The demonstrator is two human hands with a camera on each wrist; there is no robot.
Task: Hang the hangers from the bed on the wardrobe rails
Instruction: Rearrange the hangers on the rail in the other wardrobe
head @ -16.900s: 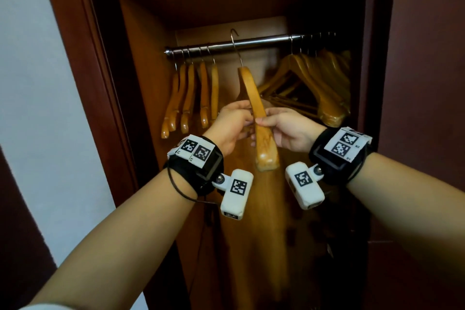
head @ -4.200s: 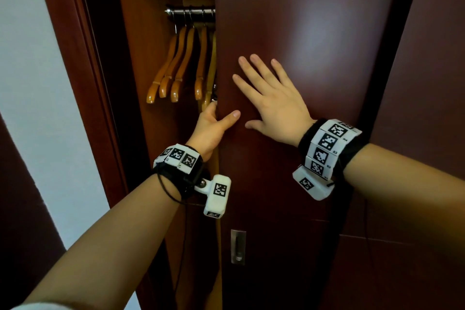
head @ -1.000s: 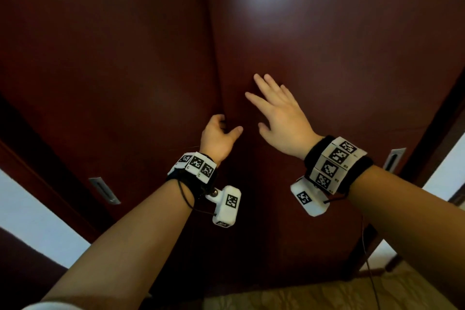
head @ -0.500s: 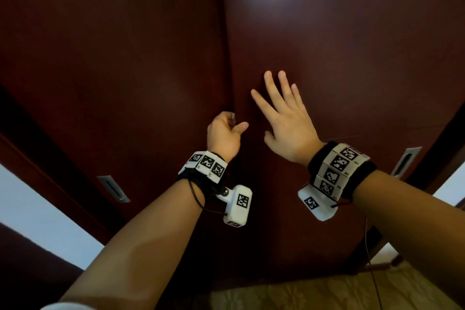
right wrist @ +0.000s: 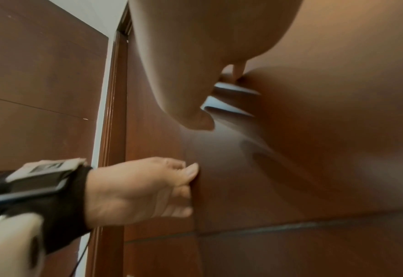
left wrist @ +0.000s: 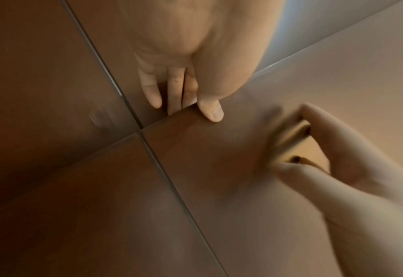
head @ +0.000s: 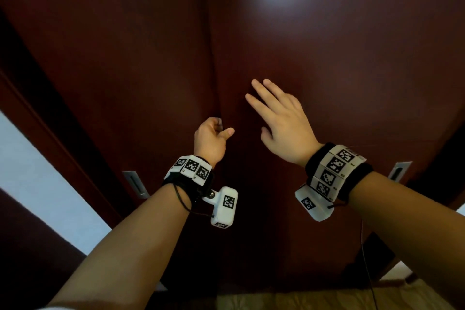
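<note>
no hangers or rails show; we judge them behind the wardrobe doors point(head: 327, 63). our left hand point(head: 210, 139) curls its fingers round the door edge; our right hand point(head: 279, 118) lies flat, fingers straight. the slick, stiff panel seems best gripped at its edge.

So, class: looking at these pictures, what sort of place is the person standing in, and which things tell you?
Probably a bedroom or hotel room, facing a closed wardrobe: dark red-brown sliding doors, recessed metal pulls, patterned carpet underfoot.
</note>
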